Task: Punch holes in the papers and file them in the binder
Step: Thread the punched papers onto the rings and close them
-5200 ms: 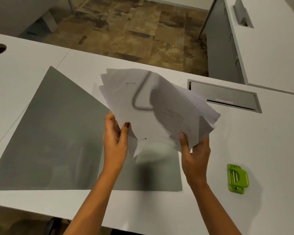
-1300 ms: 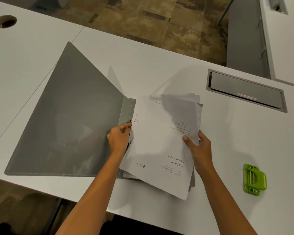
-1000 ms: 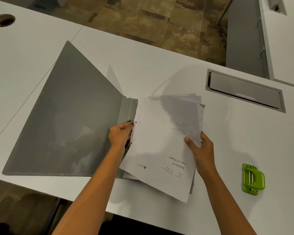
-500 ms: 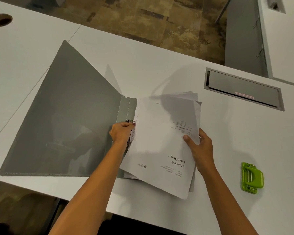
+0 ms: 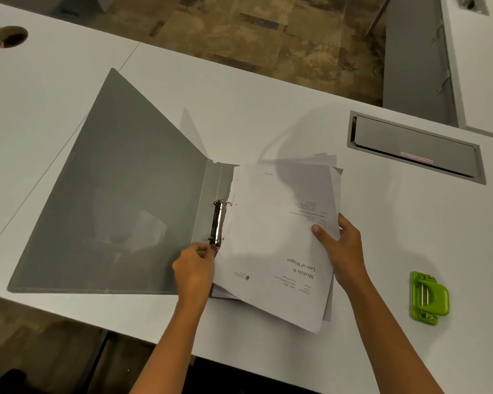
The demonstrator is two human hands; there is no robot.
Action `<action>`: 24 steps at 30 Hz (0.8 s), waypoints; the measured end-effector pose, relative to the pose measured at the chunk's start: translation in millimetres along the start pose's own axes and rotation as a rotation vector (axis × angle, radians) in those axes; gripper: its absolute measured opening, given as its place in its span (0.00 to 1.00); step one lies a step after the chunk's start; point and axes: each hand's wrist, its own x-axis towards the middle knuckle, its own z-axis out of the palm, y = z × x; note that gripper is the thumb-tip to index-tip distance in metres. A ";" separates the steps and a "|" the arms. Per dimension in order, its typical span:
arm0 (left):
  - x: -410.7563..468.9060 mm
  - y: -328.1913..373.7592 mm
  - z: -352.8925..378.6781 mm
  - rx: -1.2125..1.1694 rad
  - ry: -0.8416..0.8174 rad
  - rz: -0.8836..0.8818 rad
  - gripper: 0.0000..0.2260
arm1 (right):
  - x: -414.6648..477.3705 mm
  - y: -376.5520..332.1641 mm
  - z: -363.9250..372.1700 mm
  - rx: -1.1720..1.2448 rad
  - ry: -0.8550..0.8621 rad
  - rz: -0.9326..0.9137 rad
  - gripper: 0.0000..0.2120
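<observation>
Near the desk's front edge, the left hand (image 5: 195,270) pinches the near end of the binder (image 5: 120,206) ring mechanism (image 5: 219,223), which runs front-to-back just left of the papers (image 5: 279,240) clamped by the right hand (image 5: 343,248).

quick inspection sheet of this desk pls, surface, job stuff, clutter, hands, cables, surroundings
surface: white desk, with a round grommet hole and a grey hatch.
job's things: grey binder lies open, its ring mechanism exposed; paper stack lies askew on the right half; green hole punch sits apart at right.
clutter: nothing seen.
hands: left hand pinches at the lower end of the rings; right hand grips the stack's right edge.
cables: nothing seen.
surroundings: patterned floor; second desk at right.
</observation>
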 end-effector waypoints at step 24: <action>3.8 7.5 14.7 -0.211 -0.027 -0.066 0.05 | 0.3 5.9 -4.3 -0.060 0.006 -0.032 0.14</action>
